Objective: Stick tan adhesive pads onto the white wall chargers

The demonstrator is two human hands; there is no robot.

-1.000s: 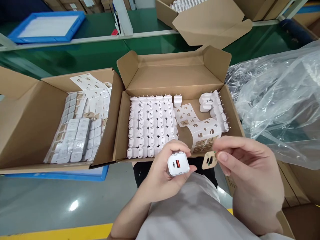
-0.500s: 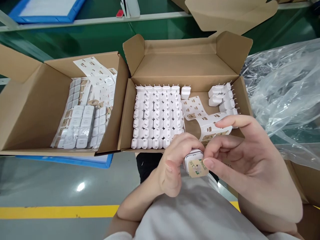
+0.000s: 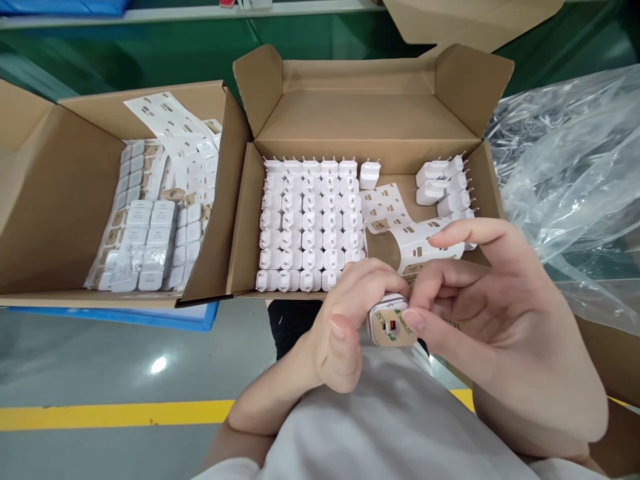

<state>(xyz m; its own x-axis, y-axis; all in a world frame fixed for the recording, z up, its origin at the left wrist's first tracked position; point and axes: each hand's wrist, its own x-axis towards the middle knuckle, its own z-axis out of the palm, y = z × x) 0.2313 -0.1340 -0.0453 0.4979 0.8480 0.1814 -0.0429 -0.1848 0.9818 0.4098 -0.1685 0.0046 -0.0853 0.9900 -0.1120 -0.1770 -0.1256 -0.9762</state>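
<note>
My left hand (image 3: 345, 327) is closed around a white plug charger (image 3: 373, 325), its port face turned up toward me. Against that face lies a tan adhesive sticker (image 3: 400, 333) with green print, and ports show through its cut-out. My right hand (image 3: 480, 307) pinches the sticker's right edge between thumb and a bent finger, while the index finger stretches out above. Just beyond my hands, a carton (image 3: 370, 100) holds rows of white chargers (image 3: 311, 220) with pins up, and a curled sticker sheet (image 3: 425, 247) rests among them.
On the left, another open carton (image 3: 45, 193) contains bagged white chargers (image 3: 150, 240) and used sticker sheets (image 3: 170, 123). A smaller group of chargers (image 3: 445, 183) stands at the right of the middle carton. Clear plastic bagging (image 3: 580, 180) covers the right side.
The sticker now lies closer to the charger's face, and the ports have come into view through its opening. The camera view has tilted slightly downward.
</note>
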